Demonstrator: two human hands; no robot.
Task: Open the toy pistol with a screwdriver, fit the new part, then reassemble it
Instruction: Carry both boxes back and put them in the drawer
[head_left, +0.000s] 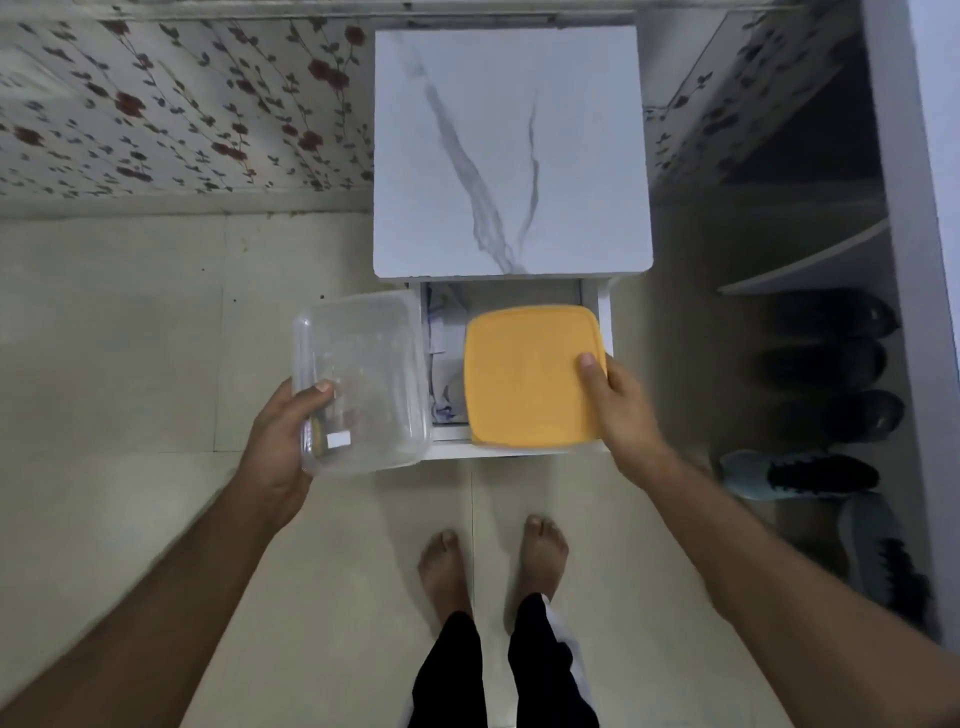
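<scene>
While your left hand (283, 441) grips the near left corner of a clear plastic container (363, 379), thumb curled over its rim, your right hand (618, 405) pinches the right edge of a flat orange lid (530, 376), thumb on top and the other fingers hidden beneath. You hold the container to the left of an open white drawer (605, 322), and the lid hangs over that drawer. A few small items lie in the container's near corner, too blurred to name; the toy pistol cannot be made out. Papers (441, 358) lie in the drawer. Beyond it is the marble-patterned surface (511, 150) of the cabinet. Shoes (831, 364) line the floor to your right, and your bare feet (493, 556) stand on pale tiles.
</scene>
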